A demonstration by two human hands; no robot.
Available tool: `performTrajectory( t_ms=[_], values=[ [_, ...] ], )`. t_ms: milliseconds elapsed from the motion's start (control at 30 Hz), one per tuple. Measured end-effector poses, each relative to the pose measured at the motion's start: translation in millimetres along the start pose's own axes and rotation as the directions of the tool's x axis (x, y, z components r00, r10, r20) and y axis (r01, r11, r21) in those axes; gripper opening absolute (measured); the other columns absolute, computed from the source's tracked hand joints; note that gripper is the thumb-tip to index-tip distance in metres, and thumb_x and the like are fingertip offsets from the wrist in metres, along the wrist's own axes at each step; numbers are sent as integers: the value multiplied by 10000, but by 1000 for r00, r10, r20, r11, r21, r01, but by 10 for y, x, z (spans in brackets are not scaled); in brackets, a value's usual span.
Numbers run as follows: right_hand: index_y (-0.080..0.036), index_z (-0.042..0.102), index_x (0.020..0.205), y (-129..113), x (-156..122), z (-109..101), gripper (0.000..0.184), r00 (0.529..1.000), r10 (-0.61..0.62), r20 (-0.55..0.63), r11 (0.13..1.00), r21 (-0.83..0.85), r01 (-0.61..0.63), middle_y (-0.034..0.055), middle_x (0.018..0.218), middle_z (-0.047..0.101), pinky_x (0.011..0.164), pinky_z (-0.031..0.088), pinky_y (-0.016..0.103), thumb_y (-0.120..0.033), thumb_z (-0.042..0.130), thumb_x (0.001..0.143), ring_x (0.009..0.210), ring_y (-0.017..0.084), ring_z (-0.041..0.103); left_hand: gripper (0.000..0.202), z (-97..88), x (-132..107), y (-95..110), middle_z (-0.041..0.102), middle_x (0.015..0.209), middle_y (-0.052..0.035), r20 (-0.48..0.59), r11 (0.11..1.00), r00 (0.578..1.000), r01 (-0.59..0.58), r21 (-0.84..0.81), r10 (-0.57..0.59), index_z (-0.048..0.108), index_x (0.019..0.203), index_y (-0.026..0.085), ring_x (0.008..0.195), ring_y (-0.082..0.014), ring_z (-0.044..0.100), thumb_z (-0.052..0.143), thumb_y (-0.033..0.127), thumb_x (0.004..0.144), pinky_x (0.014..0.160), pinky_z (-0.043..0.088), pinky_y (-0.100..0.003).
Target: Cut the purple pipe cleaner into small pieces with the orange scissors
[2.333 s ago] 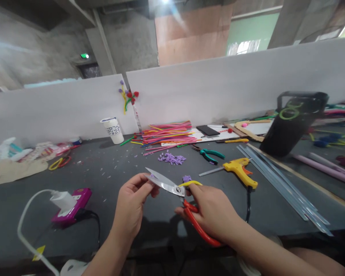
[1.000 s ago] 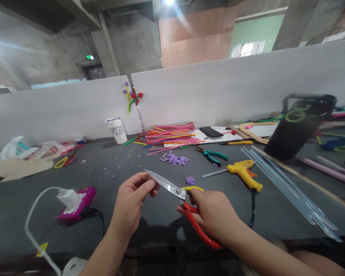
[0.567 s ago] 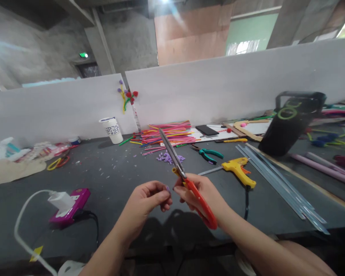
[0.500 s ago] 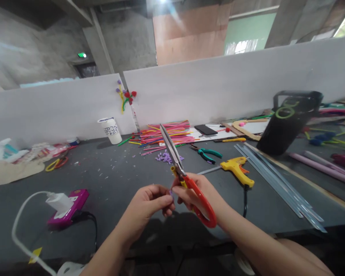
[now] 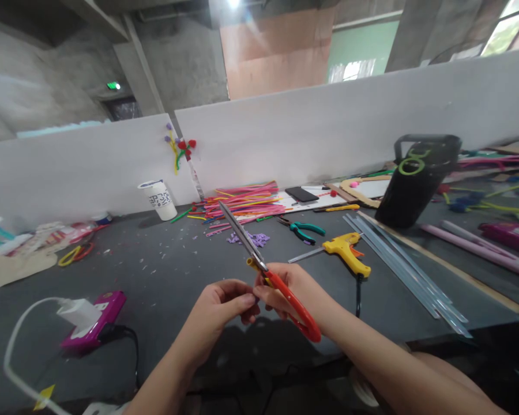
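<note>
My right hand [image 5: 296,291] grips a pair of scissors [image 5: 268,268] by their red and yellow handles, blades closed and pointing up and away to the left. My left hand [image 5: 222,305] is closed in a pinch, its fingertips meeting my right thumb and forefinger just under the scissor pivot. Whatever sits in the pinch is too small to make out. Both hands hover above the near edge of the dark grey table [image 5: 164,276]. A small heap of purple cut bits [image 5: 248,237] lies beyond the blade tips.
A yellow glue gun [image 5: 343,253] with glue sticks [image 5: 398,265], green pliers [image 5: 300,229], coloured pipe cleaners [image 5: 246,202], a paper cup [image 5: 158,199], a black bin [image 5: 415,181] and a pink power strip with a white plug [image 5: 90,317] lie around.
The scissors swung from lying across toward my left hand to pointing up and away, blades closed. My left hand dropped from the blade tip to meet my right fingers.
</note>
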State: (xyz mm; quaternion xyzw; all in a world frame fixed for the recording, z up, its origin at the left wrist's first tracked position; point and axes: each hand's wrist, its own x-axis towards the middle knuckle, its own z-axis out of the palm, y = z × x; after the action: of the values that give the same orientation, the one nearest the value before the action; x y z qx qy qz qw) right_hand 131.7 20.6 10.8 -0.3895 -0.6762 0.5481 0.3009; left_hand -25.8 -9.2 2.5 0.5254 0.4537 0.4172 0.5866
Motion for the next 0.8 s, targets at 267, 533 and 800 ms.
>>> performTrajectory(
  t_ms=[267, 533, 800],
  values=[
    [-166, 468, 606, 93, 42, 20, 32, 983, -152, -102, 960, -253, 122, -58, 519, 430, 444, 295, 171, -163, 485, 633, 490, 69, 375, 92, 15, 3, 0, 619, 644, -16, -106, 975, 993, -16, 222, 41, 635, 708, 147, 595, -129, 536, 589, 132, 630, 572, 401, -226],
    [-165, 458, 586, 58, 63, 57, 32, 985, -110, -129, 964, -255, 74, -48, 528, 442, 469, 303, 186, -157, 469, 614, 516, 84, 380, 96, 56, -6, 6, 577, 566, 0, -132, 929, 988, -21, 370, 76, 625, 653, 151, 546, -128, 507, 528, 149, 651, 536, 381, -224],
    [-170, 458, 595, 99, 68, 71, 44, 984, -118, -131, 974, -211, 88, -44, 539, 452, 477, 311, 187, -181, 470, 636, 511, 84, 391, 114, 92, -15, 25, 598, 588, -8, -168, 918, 980, -29, 395, 103, 642, 663, 150, 564, -135, 526, 532, 122, 646, 551, 395, -224]
  ],
)
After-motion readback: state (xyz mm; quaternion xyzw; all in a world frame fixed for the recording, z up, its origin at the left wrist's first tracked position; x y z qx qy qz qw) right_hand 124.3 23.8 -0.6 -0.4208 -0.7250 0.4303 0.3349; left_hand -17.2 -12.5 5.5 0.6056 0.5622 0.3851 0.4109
